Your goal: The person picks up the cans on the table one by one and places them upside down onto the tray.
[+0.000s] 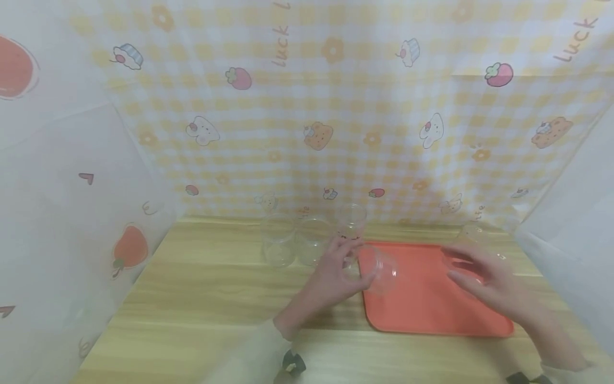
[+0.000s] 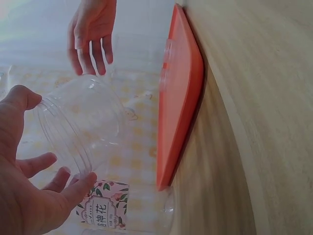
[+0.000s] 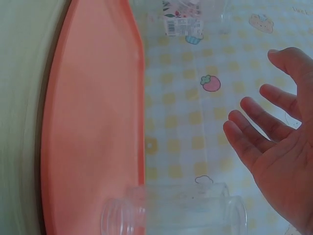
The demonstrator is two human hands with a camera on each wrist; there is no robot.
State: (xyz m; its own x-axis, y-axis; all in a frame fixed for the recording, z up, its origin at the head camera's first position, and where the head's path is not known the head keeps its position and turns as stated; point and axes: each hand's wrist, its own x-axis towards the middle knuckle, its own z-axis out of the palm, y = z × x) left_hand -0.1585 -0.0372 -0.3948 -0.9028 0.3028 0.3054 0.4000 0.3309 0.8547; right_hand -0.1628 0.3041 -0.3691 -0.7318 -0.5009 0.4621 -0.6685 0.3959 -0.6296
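My left hand (image 1: 331, 274) grips a clear plastic jar (image 1: 382, 273) by its ringed neck, between the thumb and fingers. The jar is tipped on its side above the left part of an orange tray (image 1: 427, 293). In the left wrist view, the held jar (image 2: 95, 120) looks see-through, with nothing visible inside. My right hand (image 1: 496, 282) is over the tray's right side, its fingers spread and holding nothing. Clear jars (image 3: 178, 215) stand at the tray's right end in the right wrist view, apart from that hand.
Two clear jars, one far left (image 1: 278, 242) and one beside it (image 1: 312, 240), stand on the wooden table (image 1: 201, 298). Next to them is a jar with a pink floral label (image 2: 104, 203). A checked cloth (image 1: 288, 106) hangs behind the table.
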